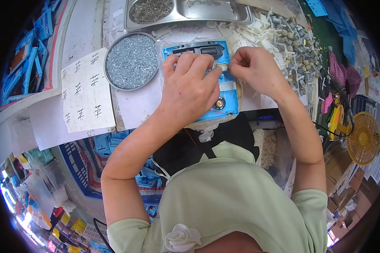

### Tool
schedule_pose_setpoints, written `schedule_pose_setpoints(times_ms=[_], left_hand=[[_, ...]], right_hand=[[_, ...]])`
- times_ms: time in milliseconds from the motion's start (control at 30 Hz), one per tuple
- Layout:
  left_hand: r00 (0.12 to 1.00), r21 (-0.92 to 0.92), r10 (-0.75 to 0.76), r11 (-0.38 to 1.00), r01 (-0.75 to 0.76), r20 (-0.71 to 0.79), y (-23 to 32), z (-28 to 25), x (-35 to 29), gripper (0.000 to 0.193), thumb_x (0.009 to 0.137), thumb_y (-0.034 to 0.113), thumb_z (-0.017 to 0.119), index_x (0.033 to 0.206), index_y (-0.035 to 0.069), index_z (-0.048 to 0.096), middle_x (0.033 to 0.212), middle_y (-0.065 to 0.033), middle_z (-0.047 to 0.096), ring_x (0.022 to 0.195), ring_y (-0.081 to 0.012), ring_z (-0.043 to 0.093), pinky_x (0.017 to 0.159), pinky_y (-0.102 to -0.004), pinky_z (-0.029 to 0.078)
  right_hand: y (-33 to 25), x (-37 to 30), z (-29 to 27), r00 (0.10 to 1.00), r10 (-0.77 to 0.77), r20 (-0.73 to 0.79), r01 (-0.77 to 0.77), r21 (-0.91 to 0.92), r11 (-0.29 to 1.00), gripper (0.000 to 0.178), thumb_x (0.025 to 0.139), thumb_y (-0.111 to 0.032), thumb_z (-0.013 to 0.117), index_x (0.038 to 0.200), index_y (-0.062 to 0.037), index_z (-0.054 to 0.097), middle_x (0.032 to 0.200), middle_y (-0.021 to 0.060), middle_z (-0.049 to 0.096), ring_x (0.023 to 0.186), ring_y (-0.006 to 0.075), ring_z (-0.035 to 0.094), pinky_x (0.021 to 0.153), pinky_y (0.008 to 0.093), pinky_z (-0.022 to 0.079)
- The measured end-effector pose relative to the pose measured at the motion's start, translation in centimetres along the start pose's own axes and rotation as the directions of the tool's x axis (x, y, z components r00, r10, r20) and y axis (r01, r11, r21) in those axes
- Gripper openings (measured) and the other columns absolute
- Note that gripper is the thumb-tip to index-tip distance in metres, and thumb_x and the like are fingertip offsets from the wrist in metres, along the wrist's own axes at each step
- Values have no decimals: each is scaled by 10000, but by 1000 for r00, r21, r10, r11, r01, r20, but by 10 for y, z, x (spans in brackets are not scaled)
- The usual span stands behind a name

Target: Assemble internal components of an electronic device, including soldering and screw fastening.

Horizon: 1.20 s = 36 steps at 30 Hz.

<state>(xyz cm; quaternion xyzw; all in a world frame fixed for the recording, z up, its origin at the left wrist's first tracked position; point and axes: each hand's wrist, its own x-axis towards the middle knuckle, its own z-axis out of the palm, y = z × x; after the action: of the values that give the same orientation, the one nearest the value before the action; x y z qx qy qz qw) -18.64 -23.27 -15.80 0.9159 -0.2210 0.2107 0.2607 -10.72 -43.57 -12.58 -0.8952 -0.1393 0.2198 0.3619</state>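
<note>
A blue plastic casing (233, 99) lies at the table's near edge, on clear plastic film. A black part (211, 51) fills its upper end, and a small round speaker-like part (219, 103) with a brass-coloured middle sits in its lower end. My left hand (190, 86) lies across the casing, fingers curled around it, and covers its left side. By the left index fingertip is a small pale part (222, 67). My right hand (255, 69) is at the casing's right edge, thumb and forefinger pinched together. Whatever is between those fingertips is too small to make out.
A round metal dish (107, 63) full of small screws stands left of the casing, beside a handwritten paper sheet (86, 95). Behind is a steel tray (175, 19) with small metal parts. White plastic pieces (261, 36) and small motor-like parts (297, 55) are heaped right.
</note>
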Motion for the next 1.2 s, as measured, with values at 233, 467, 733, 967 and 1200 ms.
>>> schedule_pose_setpoints(times_ms=[233, 467, 733, 967, 1200], left_hand=[[1000, 50, 26, 998, -25, -14, -3, 3, -2, 234, 770, 171, 748, 1000, 132, 762, 1054, -19, 615, 1049, -243, 574, 983, -464, 333], [999, 30, 36, 999, -35, -12, -4, 1, -3, 263, 769, 182, 753, 1026, 128, 760, 1063, -30, 615, 1058, -257, 569, 984, -472, 333], [998, 16, 6, 1000, -7, 61, 2, -7, 2, 300, 788, 171, 752, 1077, 92, 758, 1117, -44, 621, 1080, -244, 560, 975, -470, 337], [997, 4, -6, 1000, 6, 80, 3, -3, 4, 296, 785, 170, 757, 1074, 103, 769, 1116, -52, 627, 1063, -256, 567, 981, -481, 343], [997, -107, -70, 991, 75, 42, -6, -10, 8, 322, 744, 144, 804, 1056, 104, 735, 1053, -65, 604, 974, -276, 579, 906, -441, 383]], right_hand=[[-35, 14, -3, 989, -128, 76, 149, -542, 827, 293, 747, -275, 784, 805, 9, 743, 802, 201, 726, 794, 380, 722, 718, 454, 578], [-16, 1, 5, 999, -23, -23, 15, -277, 961, 275, 791, -238, 773, 841, 32, 753, 775, 173, 734, 687, 276, 722, 651, 401, 581], [-3, 5, -6, 948, 244, 203, -302, 337, 892, 186, 909, -153, 775, 837, 7, 713, 724, 49, 703, 590, 86, 626, 552, 247, 522], [8, -7, 12, 987, 158, -1, -150, 304, 941, 205, 897, -119, 764, 796, 25, 657, 691, 49, 672, 569, 82, 600, 513, 257, 471], [20, 22, -79, 994, 109, 28, -112, 301, 947, 313, 913, -267, 764, 1106, -25, 717, 861, 29, 734, 666, 108, 659, 597, 298, 541]])
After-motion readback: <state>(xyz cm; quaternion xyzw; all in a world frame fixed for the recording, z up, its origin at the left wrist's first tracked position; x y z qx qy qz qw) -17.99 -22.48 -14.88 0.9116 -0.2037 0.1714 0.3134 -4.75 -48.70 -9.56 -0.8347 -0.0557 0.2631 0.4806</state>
